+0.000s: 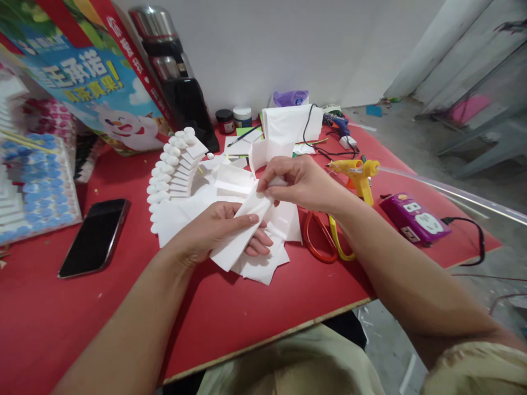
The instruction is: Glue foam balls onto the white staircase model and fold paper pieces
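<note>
At frame centre, the left hand (pixel 214 230) grips the lower end of a folded white paper strip (pixel 242 233); the right hand (pixel 298 181) pinches its upper end, apparently at a fold. Scissors (pixel 325 241) lie just right.

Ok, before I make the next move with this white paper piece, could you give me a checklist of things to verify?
1. Left hand holds the lower end of the paper piece: ok.
2. Right hand pinches its upper end: ok.
3. Paper piece untorn: cannot tell, the fingers cover part of it.
4. Glue gun stands on the table, clear of the paper: ok.
5. Glue gun heated: cannot tell.
6. Scissors blades closed: cannot tell, only the handles show.
</note>
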Motion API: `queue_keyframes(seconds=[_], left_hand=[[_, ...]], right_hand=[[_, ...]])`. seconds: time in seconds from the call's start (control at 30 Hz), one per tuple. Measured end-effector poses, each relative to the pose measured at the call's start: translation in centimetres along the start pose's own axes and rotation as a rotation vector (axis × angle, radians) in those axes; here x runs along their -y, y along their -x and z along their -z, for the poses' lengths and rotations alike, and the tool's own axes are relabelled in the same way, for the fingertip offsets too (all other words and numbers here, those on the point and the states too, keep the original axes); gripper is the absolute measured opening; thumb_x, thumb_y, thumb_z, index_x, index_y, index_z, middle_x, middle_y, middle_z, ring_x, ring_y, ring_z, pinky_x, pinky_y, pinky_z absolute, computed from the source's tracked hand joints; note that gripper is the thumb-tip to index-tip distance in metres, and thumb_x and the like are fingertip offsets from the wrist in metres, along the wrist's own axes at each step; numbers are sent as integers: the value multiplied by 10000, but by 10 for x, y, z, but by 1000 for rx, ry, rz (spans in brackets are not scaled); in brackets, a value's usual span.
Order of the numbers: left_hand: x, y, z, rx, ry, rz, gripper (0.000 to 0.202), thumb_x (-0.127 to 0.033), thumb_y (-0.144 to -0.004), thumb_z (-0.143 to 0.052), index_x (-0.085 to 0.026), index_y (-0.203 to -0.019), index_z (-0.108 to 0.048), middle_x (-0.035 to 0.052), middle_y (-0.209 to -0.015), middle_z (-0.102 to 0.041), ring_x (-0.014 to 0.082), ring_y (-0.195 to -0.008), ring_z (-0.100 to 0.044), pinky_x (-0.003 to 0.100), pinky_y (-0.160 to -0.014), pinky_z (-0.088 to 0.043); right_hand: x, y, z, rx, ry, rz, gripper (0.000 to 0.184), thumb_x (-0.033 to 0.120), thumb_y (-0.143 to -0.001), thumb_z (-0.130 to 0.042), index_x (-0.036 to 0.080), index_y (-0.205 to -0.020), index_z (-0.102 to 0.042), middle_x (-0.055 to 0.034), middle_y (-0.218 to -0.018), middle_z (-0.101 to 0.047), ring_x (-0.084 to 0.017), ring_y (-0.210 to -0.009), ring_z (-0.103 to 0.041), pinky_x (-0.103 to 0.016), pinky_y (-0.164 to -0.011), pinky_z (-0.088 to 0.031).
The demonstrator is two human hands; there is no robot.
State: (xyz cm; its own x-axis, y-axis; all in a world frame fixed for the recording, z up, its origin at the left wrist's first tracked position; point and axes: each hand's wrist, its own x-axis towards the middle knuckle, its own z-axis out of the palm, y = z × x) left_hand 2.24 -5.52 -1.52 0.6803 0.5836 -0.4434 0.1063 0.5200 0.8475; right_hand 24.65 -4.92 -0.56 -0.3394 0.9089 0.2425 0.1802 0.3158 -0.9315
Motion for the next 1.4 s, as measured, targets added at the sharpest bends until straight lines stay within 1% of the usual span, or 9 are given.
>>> queue_keyframes(seconds=[0.2, 0.4, 0.57, 0.73, 0.83, 0.9, 1.0, 1.2, 1.4], left_hand=[[3, -1, 1, 62, 11, 7, 212, -274, -904, -763, -64, -936, -771, 207, -878, -808, 207, -701, -787, 256, -683, -645], [5, -5, 2, 23, 17, -21, 196, -226, -855, -812, -76, -975, -772, 191, -966, -813, 242, -785, -804, 286, -722, -657], [5, -4, 4, 54, 25, -70, 175, -211, -878, -783, -78, -989, -754, 163, -907, -810, 234, -762, -798, 278, -699, -643], [4, -3, 8, 51, 6, -125, 167, -243, -881, -771, -81, -916, -751, 129, -810, -785, 172, -624, -735, 232, -579, -575], [5, -4, 11, 36, -23, -158, 193, -272, -886, -764, -87, -938, -758, 125, -839, -779, 142, -587, -681, 227, -543, -534], [5, -5, 12, 22, -28, -169, 201, -277, -888, -759, -95, -972, -758, 131, -887, -782, 125, -569, -642, 212, -494, -473], [5, -5, 13, 19, -3, -183, 193, -265, -897, -747, -93, -984, -761, 137, -909, -783, 82, -535, -569, 184, -458, -377], [5, -4, 11, -48, 66, -132, 234, -260, -894, -748, -89, -1054, -754, 177, -994, -796, 136, -623, -684, 196, -506, -479], [4, -4, 8, -72, 201, -139, 216, -188, -915, -693, -70, -1091, -737, 219, -1050, -798, 273, -846, -799, 338, -738, -645]], right_hand=[[-4, -2, 6, 54, -111, -102, 394, 140, -784, -771, 201, -1171, -726, -57, -1172, -690, -144, -813, -643, -247, -589, -600], [-8, -4, 14, -84, -89, -141, 227, 146, -780, -799, 138, -999, -740, -38, -857, -716, -106, -634, -615, -234, -559, -548], [-4, -4, 28, -128, 12, -167, 253, 187, -813, -768, 154, -1051, -691, -8, -714, -679, -132, -547, -634, -264, -517, -519], [21, 13, 30, -88, 749, -294, 161, 326, -911, -671, 183, -985, -667, -53, -741, -707, -171, -571, -616, -289, -531, -397], [33, 42, 20, 54, 1201, -429, 392, 487, -927, -635, 169, -1155, -653, -127, -807, -715, -273, -703, -657, -308, -544, -336], [32, 65, 11, 198, 1348, -617, 473, 472, -921, -624, 133, -1250, -607, -161, -804, -714, -323, -707, -681, -318, -519, -308], [22, 92, 1, 235, 1434, -658, 441, 338, -963, -503, 93, -1328, -534, -166, -816, -713, -332, -679, -707, -329, -513, -288], [10, 110, 11, 117, 1248, -762, 331, 253, -896, -520, 98, -1185, -566, -156, -842, -722, -347, -778, -727, -347, -556, -338], [18, 125, 40, -136, 579, -718, 364, 393, -905, -635, 223, -1222, -574, -87, -824, -729, -255, -675, -682, -357, -616, -501]])
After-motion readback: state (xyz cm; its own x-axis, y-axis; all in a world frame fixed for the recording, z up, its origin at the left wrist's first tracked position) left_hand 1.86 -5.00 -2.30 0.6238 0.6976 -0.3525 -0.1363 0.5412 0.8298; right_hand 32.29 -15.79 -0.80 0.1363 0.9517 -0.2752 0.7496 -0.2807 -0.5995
